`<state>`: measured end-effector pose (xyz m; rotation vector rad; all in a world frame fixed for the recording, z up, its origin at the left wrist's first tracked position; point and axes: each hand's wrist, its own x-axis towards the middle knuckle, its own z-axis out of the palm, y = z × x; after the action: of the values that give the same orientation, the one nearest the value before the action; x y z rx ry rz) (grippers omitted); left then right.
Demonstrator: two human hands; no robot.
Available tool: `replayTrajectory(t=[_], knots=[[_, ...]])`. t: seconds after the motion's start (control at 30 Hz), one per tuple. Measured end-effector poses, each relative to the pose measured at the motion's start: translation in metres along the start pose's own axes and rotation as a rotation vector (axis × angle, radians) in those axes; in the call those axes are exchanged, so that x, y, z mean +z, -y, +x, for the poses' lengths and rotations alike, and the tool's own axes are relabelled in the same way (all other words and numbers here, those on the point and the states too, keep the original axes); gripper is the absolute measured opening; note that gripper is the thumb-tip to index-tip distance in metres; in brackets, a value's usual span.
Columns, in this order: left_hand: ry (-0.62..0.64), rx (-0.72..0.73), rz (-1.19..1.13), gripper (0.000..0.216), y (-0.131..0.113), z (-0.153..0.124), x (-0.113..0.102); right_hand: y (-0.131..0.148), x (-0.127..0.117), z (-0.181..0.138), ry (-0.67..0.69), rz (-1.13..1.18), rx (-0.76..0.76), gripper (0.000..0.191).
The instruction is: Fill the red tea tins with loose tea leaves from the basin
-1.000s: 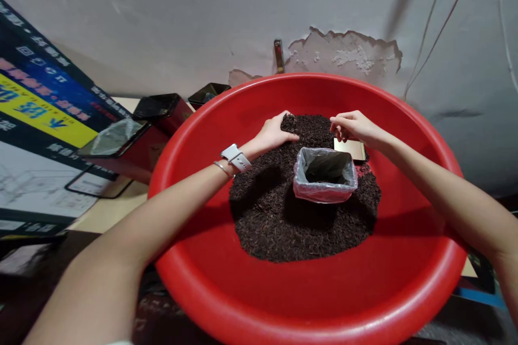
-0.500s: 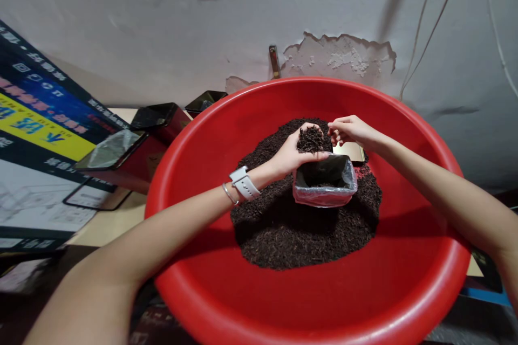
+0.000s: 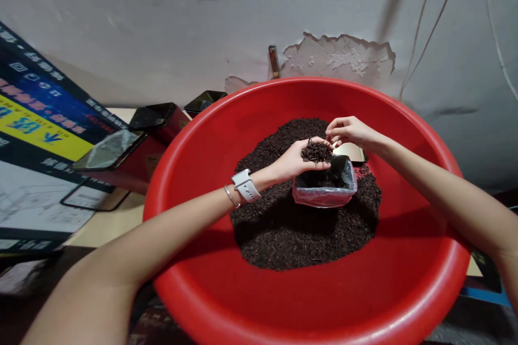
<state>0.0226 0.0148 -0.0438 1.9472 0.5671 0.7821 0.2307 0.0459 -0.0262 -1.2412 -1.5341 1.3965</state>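
Note:
A big red basin [image 3: 210, 135] holds a heap of dark loose tea leaves [image 3: 291, 237]. In the heap stands a small square tin lined with a clear plastic bag [image 3: 324, 194]. My left hand [image 3: 297, 161], with a white watch on the wrist, is cupped around a handful of tea leaves [image 3: 317, 152] right over the tin's near-left rim. My right hand [image 3: 350, 130] hovers just behind the tin with its fingers curled together close to the left hand; what they hold, if anything, is hidden.
A gold lid [image 3: 351, 152] lies in the leaves behind the tin. Left of the basin stand red tins with bag linings [image 3: 117, 153] and dark open tins [image 3: 156, 116]. A printed cardboard box [image 3: 36, 135] leans at far left. A peeling wall rises behind.
My left hand scooped leaves from the heap's far side, lifted them and brought them over the tin. The right hand stayed behind the tin.

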Motion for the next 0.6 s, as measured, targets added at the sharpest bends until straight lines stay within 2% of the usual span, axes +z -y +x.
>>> replayTrajectory(t=[0.37,0.6], knots=[[0.028,0.016,0.099,0.031,-0.0022,-0.0015,-0.0007,-0.0033,-0.0004,0.0016,-0.021,-0.019,-0.014,0.012],[0.08,-0.011,-0.024,0.035,0.0029,-0.0018,0.0018,-0.0038,-0.0001,0.0016,-0.006,-0.034,-0.013,0.009]])
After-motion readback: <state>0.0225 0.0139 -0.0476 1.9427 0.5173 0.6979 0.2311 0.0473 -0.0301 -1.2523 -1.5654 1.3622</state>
